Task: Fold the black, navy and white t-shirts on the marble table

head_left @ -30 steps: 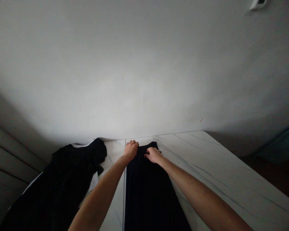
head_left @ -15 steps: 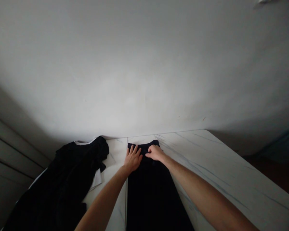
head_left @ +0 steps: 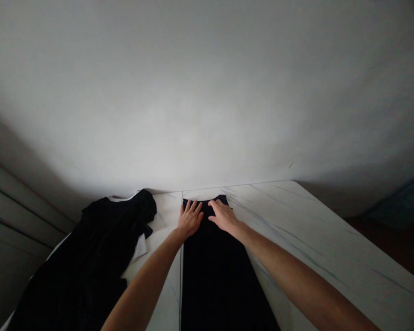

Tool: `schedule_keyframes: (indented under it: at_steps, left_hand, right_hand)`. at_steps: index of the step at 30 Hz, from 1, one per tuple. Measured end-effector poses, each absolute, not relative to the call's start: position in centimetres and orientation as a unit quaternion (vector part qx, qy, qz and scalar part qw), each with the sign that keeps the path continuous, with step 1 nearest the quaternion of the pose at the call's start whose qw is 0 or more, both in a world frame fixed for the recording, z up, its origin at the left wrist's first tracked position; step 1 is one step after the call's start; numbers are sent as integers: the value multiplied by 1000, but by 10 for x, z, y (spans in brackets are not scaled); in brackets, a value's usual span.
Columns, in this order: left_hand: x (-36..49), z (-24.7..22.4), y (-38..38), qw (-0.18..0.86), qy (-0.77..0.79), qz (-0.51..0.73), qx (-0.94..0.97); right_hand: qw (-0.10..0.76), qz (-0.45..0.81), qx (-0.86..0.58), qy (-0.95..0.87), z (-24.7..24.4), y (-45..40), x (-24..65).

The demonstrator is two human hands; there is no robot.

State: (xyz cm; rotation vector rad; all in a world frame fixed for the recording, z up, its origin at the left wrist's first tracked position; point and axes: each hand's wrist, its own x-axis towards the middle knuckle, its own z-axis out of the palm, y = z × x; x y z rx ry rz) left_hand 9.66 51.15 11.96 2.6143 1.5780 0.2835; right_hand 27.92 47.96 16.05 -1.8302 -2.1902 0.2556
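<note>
A long black garment (head_left: 217,276), perhaps trousers or a skirt, lies flat on a white marbled table (head_left: 296,220). Its waistband-like edge points toward the wall. My left hand (head_left: 190,220) rests on the garment's far left part, fingers spread and pressed down. Beside it, my right hand (head_left: 224,215) touches the upper right part near that far edge, thumb and forefinger apart, nothing pinched between them. The garment's near end runs out of view at the bottom.
To the left lies a heap of black clothing (head_left: 89,248), with a white label-like piece (head_left: 140,248) showing at its side. A pale wall (head_left: 207,101) stands behind the table. A light panelled cabinet (head_left: 17,230) is at the left edge. The table's right edge drops to a dark floor.
My right hand has loosened from a pinch on the fabric and its fingers have reached toward the far edge. The left hand stays pressed on the garment. The view has shifted slightly.
</note>
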Motion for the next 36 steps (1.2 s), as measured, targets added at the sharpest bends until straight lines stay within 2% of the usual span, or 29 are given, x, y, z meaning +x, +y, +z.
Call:
schedule_keyframes:
  at_steps: [5, 9, 14, 16, 20, 22, 25, 28, 36]
  left_hand:
    - [97, 125, 499, 36, 501, 94, 859]
    - [95, 114, 492, 46, 488, 69, 869]
    - [92, 109, 491, 48, 480, 55, 874]
    - [93, 112, 491, 59, 481, 41, 874]
    - [100, 121, 489, 63, 482, 32, 873]
    - [105, 122, 486, 68, 466, 34, 881]
    - [110, 117, 481, 81, 450, 30, 889]
    - [109, 110, 479, 79, 445, 31, 891]
    - [117, 121, 483, 79, 410, 21, 909]
  right_hand:
    - [109, 75, -534, -835, 153, 442, 275]
    - [79, 5, -499, -863, 141, 431, 266]
    - [74, -49, -465, -881, 132, 415, 258]
    - [102, -42, -457, -883, 131, 411, 262]
    - [263, -35, -549, -793, 136, 425, 286]
    - [295, -41, -645, -704, 140, 445, 304]
    - [213, 15, -753, -622, 142, 475, 327]
    - [147, 115, -756, -628, 139, 493, 337]
    - [191, 134, -735, -636, 132, 504, 335]
